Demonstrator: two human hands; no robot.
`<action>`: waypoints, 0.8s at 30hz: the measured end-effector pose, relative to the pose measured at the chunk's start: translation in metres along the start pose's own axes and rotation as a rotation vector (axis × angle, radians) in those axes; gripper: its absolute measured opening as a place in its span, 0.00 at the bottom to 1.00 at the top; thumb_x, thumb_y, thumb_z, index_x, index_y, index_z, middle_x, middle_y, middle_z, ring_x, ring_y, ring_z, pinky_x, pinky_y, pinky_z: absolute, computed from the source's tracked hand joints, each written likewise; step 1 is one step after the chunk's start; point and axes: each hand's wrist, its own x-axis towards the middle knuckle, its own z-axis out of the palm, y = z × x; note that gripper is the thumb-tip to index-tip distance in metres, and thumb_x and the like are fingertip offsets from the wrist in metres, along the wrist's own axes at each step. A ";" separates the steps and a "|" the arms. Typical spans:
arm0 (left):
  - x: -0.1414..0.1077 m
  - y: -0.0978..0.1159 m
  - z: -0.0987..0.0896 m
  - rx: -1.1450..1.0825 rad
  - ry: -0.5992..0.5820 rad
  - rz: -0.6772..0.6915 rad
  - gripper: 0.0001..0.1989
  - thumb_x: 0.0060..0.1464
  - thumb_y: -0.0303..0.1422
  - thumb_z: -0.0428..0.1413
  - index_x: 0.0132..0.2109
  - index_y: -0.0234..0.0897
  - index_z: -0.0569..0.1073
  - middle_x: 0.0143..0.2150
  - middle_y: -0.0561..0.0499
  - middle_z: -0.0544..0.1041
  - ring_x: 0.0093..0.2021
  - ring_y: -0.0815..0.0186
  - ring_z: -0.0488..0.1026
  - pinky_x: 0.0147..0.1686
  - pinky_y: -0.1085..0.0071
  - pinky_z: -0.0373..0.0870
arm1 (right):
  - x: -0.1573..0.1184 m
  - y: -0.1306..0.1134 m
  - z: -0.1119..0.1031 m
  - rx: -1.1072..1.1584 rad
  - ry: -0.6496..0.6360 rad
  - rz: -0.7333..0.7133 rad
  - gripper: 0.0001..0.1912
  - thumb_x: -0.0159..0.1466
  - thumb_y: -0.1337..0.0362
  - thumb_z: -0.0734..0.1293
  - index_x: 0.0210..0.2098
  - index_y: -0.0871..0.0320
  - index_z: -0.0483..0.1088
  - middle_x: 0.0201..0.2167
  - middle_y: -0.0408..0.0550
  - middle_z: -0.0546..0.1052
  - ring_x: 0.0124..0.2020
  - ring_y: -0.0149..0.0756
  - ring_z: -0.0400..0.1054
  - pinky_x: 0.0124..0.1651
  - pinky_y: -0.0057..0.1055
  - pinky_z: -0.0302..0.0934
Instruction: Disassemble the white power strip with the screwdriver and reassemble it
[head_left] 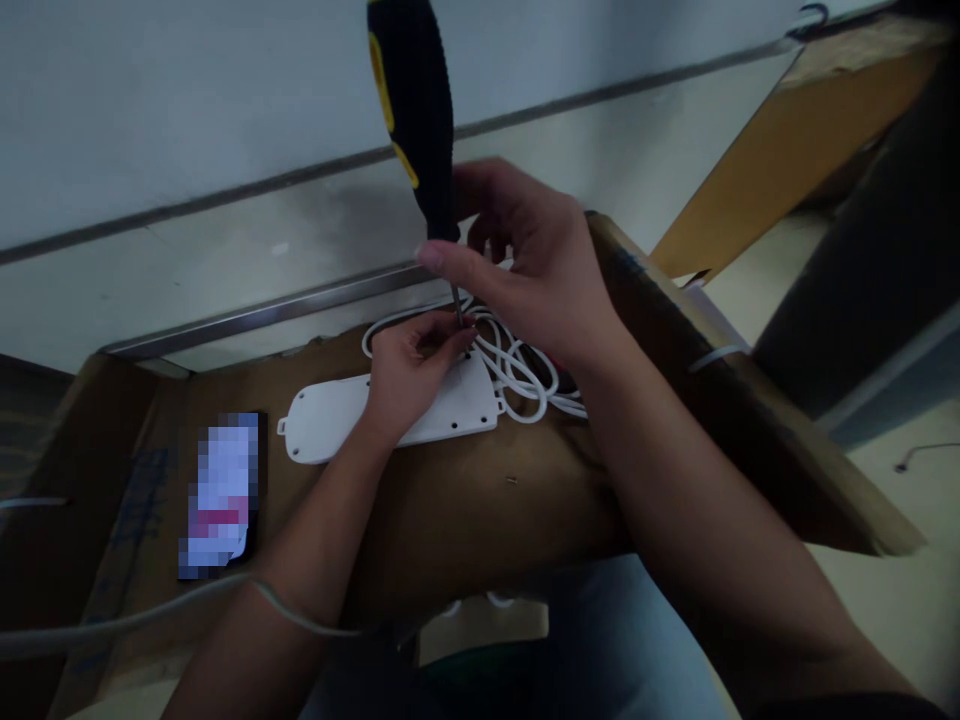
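A white power strip (330, 412) lies with its screw-holed face up on the brown cardboard. My left hand (409, 365) rests on it, thumb and fingers pinched around the screwdriver's tip near a hole at the strip's far edge; whether a screw is between them is too small to tell. The black and yellow screwdriver (416, 110) stands nearly upright, its thin shaft pointing down at that spot. My right hand (525, 260) has its thumb and fingers at the lower end of the handle. Beside the strip's right end lies a coiled white cable (525, 375).
A lit phone (221, 495) lies at the left on the cardboard (465, 510). One small screw (511, 481) lies in front of the strip. Raised cardboard sides stand left and right, a pale wall behind. A thin cord crosses the lower left.
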 end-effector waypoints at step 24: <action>-0.002 0.002 0.000 0.076 0.001 0.007 0.09 0.58 0.38 0.67 0.42 0.38 0.85 0.39 0.49 0.87 0.37 0.64 0.82 0.42 0.68 0.78 | 0.000 -0.002 0.004 0.023 0.164 -0.021 0.07 0.62 0.64 0.73 0.32 0.52 0.69 0.29 0.40 0.71 0.30 0.32 0.63 0.35 0.34 0.58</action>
